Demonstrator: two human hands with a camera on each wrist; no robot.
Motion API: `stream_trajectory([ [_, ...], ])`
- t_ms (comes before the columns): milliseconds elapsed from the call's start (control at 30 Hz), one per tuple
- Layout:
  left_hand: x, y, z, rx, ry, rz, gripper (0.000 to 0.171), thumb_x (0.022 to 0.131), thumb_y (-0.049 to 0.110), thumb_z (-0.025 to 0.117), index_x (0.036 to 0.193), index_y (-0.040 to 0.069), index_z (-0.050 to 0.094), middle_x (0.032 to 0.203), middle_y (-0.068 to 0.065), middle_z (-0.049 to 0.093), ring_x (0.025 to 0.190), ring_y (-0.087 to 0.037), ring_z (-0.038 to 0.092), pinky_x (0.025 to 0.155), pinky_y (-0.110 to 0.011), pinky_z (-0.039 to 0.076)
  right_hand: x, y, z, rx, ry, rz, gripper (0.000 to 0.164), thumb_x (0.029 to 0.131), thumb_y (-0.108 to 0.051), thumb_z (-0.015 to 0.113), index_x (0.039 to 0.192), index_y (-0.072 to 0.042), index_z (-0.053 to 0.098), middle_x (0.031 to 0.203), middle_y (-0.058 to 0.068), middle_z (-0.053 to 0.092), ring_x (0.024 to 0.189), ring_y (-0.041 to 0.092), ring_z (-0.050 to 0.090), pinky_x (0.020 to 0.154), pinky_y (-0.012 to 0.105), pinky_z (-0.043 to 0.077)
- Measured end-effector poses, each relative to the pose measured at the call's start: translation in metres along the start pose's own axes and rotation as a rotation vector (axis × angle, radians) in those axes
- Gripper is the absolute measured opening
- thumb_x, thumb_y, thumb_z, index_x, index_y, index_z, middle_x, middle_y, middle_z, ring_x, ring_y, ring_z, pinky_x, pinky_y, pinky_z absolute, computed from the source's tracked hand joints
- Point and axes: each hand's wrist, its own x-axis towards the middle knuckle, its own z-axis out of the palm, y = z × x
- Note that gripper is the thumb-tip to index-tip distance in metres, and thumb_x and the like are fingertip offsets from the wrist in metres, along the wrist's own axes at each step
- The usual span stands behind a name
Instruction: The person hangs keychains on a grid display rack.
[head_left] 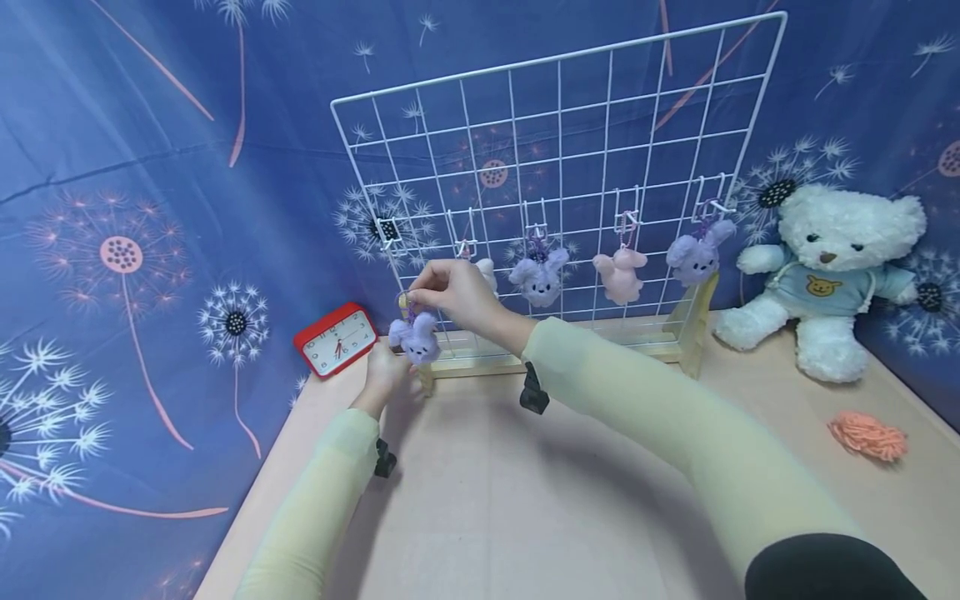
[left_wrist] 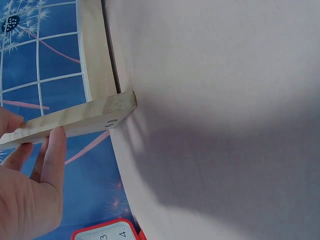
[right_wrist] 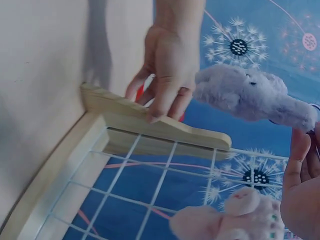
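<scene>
My right hand (head_left: 463,293) pinches the ring of a lilac plush bunny keychain (head_left: 415,337) at the rack's left end. The bunny hangs below the fingertips, apart from the mesh. Lower down, my left hand (head_left: 384,375) holds the wooden side support (left_wrist: 75,120) of the rack, thumb on one face and fingers on the other. In the right wrist view, the bunny's fuzzy body (right_wrist: 240,95) stretches sideways beside the right fingers. The white wire grid (head_left: 558,107) stands in its wooden base (head_left: 487,367).
On the grid's hooks hang a lilac bunny (head_left: 540,279), a pink plush (head_left: 620,277), another lilac bunny (head_left: 693,254) and a partly hidden pale plush (head_left: 486,273). A red clock (head_left: 341,340) sits left, a white teddy bear (head_left: 825,275) right, orange yarn (head_left: 868,436) before it.
</scene>
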Motion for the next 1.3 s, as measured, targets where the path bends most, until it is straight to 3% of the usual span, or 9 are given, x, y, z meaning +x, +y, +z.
stream_trajectory([
  [233, 0.0, 0.001, 0.0, -0.19, -0.073, -0.056, 0.05, 0.088, 0.0, 0.07, 0.136, -0.006, 0.061, 0.112, -0.027, 0.071, 0.086, -0.02, 0.067, 0.069, -0.024, 0.06, 0.012, -0.011, 0.006, 0.041, 0.07, 0.027, 0.005, 0.093, -0.002, 0.074, 0.096, 0.002, 0.075, 0.085, 0.008, 0.075, 0.077, 0.017, 0.071, 0.073, 0.027, 0.06],
  [467, 0.0, 0.001, 0.0, -0.109, -0.069, -0.072, 0.027, 0.088, 0.005, 0.073, 0.112, -0.008, 0.072, 0.106, -0.024, 0.073, 0.076, -0.02, 0.068, 0.07, -0.028, 0.061, 0.015, -0.02, 0.018, 0.129, 0.19, 0.052, 0.006, 0.093, 0.001, 0.072, 0.098, 0.004, 0.074, 0.089, 0.015, 0.075, 0.077, 0.02, 0.073, 0.072, 0.027, 0.061],
  [733, -0.001, 0.001, -0.001, -0.217, -0.105, -0.084, 0.053, 0.091, 0.001, 0.069, 0.142, 0.0, 0.058, 0.115, -0.027, 0.07, 0.085, -0.02, 0.067, 0.076, -0.036, 0.063, 0.013, -0.025, 0.026, 0.14, 0.251, 0.077, 0.006, 0.095, -0.002, 0.07, 0.1, 0.001, 0.071, 0.092, 0.013, 0.074, 0.081, 0.018, 0.072, 0.073, 0.024, 0.06],
  [1000, -0.001, 0.001, 0.001, -0.243, -0.096, -0.076, 0.05, 0.09, -0.002, 0.069, 0.139, -0.001, 0.061, 0.117, -0.029, 0.068, 0.089, -0.023, 0.068, 0.082, -0.043, 0.061, 0.018, -0.025, 0.034, 0.177, 0.276, 0.088, 0.008, 0.096, -0.002, 0.069, 0.102, 0.003, 0.069, 0.095, 0.017, 0.072, 0.083, 0.021, 0.071, 0.074, 0.023, 0.059],
  [1300, -0.002, -0.001, 0.002, -0.235, -0.092, -0.039, 0.051, 0.09, 0.0, 0.068, 0.141, 0.002, 0.06, 0.115, -0.03, 0.069, 0.096, -0.027, 0.068, 0.077, -0.036, 0.063, 0.029, -0.025, 0.039, 0.157, 0.347, 0.104, 0.007, 0.097, -0.002, 0.068, 0.102, 0.002, 0.067, 0.094, 0.013, 0.073, 0.084, 0.02, 0.072, 0.072, 0.022, 0.058],
])
